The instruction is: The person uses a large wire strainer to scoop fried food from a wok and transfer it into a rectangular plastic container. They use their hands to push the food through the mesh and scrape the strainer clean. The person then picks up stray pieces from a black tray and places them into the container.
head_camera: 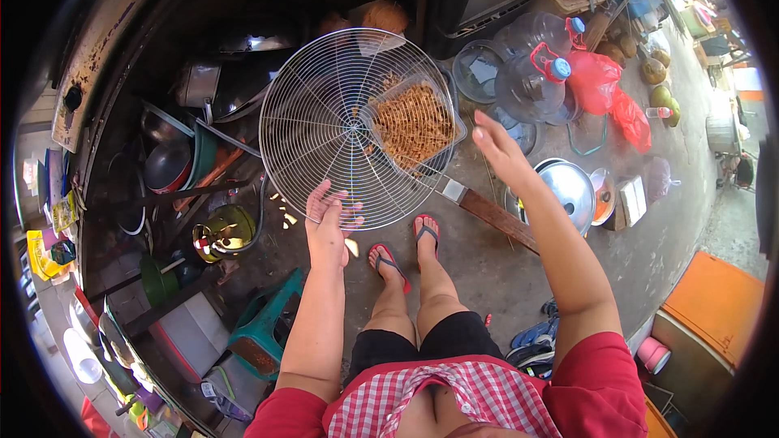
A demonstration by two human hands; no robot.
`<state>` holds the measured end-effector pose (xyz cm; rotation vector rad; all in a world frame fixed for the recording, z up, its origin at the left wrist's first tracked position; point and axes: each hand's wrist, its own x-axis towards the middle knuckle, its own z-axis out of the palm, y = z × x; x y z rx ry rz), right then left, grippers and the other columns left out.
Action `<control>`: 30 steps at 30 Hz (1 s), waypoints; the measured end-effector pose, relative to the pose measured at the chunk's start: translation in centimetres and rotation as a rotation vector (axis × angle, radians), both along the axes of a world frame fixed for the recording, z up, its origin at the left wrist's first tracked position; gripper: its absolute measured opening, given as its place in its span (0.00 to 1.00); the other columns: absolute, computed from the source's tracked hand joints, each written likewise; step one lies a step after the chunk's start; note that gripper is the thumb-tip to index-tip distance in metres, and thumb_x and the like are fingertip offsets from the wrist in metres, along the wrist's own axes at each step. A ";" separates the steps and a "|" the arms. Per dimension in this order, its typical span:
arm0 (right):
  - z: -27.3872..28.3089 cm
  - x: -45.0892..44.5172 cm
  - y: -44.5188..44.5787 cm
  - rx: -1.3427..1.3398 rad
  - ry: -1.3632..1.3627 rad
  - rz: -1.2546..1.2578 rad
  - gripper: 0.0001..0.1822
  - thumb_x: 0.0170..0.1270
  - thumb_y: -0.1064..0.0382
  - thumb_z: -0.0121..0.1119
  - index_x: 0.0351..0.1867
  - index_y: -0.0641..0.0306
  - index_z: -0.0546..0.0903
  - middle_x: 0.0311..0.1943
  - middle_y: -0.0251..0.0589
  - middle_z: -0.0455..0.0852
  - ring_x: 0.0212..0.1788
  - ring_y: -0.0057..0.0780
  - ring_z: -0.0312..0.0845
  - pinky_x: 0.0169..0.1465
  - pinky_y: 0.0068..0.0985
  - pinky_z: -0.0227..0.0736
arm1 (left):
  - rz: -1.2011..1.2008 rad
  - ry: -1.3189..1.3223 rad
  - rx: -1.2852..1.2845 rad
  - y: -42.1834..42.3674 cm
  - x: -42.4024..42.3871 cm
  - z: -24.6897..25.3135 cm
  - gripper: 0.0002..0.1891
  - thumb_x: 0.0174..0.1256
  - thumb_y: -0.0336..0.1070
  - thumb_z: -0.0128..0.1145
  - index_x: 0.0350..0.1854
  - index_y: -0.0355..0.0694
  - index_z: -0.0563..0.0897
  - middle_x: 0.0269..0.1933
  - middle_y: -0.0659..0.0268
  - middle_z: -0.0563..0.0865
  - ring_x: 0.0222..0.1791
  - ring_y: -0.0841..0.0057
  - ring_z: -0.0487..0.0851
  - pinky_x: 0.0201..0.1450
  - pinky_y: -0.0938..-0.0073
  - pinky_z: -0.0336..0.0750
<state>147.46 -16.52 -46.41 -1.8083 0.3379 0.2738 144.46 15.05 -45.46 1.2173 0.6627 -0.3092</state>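
Observation:
A large round wire skimmer (pixel 316 91) with a brown wooden handle (pixel 496 219) spans the middle of the view. My left hand (pixel 331 219) grips its near-left rim, fingers showing through the wires. My right hand (pixel 502 149) is raised to the right of the skimmer, above its handle, fingers extended and holding nothing. Beneath the skimmer's right half, seen through the wires, is a clear square plastic container (pixel 464 132) with brown, shredded or crumbly food (pixel 414 125). What carries the container and the handle's far end is hidden or unclear.
Large clear water bottles (pixel 529 88) and red plastic bags (pixel 593 82) stand on the right. Below them lies a round metal lid (pixel 566 191). Left are a green gas cylinder (pixel 234 228), pans (pixel 167 164) and a teal plastic stool (pixel 261 328). My feet in red flip-flops (pixel 389 264) are on the concrete floor.

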 end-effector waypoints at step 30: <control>-3.0 8.1 3.2 -0.432 -0.475 0.264 0.14 0.57 0.70 0.59 0.45 0.65 0.77 0.40 0.44 0.78 0.47 0.40 0.76 0.49 0.29 0.72 | 0.045 0.017 -0.013 0.8 -0.4 0.2 0.20 0.67 0.26 0.47 0.61 0.42 0.68 0.47 0.59 0.80 0.39 0.65 0.85 0.33 0.69 0.82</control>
